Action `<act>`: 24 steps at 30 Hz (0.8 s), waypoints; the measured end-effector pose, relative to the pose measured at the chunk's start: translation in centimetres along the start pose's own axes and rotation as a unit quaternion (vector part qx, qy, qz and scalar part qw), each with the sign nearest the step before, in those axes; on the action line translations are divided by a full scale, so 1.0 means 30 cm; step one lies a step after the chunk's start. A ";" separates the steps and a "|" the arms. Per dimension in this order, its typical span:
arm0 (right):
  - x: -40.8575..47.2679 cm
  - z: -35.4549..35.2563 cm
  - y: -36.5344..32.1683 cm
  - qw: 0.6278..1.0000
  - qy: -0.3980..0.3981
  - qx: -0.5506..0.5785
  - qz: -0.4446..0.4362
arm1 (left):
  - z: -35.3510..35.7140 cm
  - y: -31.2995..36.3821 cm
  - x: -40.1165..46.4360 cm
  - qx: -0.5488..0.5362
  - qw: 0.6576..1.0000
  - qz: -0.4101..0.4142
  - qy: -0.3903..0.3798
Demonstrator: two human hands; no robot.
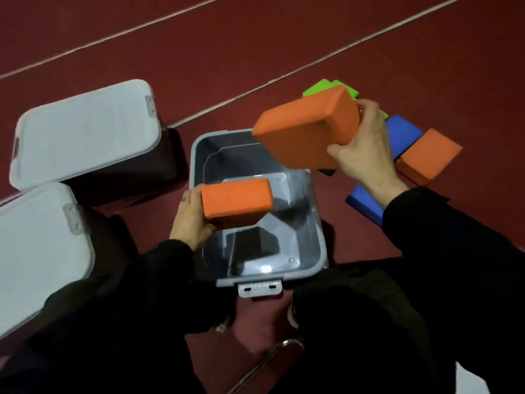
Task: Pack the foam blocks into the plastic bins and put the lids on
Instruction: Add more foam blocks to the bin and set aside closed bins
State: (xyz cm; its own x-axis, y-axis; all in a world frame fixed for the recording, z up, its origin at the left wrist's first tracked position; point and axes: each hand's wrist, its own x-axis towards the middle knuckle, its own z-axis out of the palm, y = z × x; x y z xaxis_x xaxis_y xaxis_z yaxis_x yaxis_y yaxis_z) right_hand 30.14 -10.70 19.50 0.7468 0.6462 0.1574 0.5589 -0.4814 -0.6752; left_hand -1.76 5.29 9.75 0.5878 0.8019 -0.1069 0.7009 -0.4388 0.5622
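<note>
An open grey plastic bin (pixel 317 223) stands on the floor in front of me, with nothing inside it. My left hand (pixel 190 220) grips an orange foam block (pixel 237 199) over the bin's left side. My right hand (pixel 366 149) holds a second, larger-looking orange foam block (pixel 305 127) tilted above the bin's far right corner. More blocks lie on the floor to the right: a third orange one (pixel 429 156), green ones (pixel 321 86), and blue ones (pixel 403 133), one blue block (pixel 365 201) partly under my right forearm.
Two more bins with pale grey lids stand at the left, one at the back (pixel 85 129) and one nearer (pixel 39 251). The dark red floor (pixel 255 46) carries white lines. My black sleeves and knees fill the bottom of the view.
</note>
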 end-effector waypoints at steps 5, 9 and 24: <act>-0.207 0.118 -0.064 0.993 -0.102 -0.055 0.026 | 0.092 -0.119 -0.146 0.054 0.980 -0.013 -0.193; -0.321 0.213 -0.027 0.970 -0.172 -0.171 0.002 | 0.129 -0.161 -0.162 0.074 0.964 -0.040 -0.251; -0.386 0.383 0.121 0.911 -0.320 -0.249 -0.077 | 0.340 -0.064 -0.110 0.188 0.920 0.058 -0.338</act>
State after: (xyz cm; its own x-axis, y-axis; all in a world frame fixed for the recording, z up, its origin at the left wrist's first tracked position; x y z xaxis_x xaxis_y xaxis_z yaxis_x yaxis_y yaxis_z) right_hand 19.39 -13.13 6.94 0.3708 0.8651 -0.3378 0.8525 -0.4613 -0.2457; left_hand -0.93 -0.66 0.65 0.6957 0.3611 -0.6209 0.6332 -0.7165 0.2928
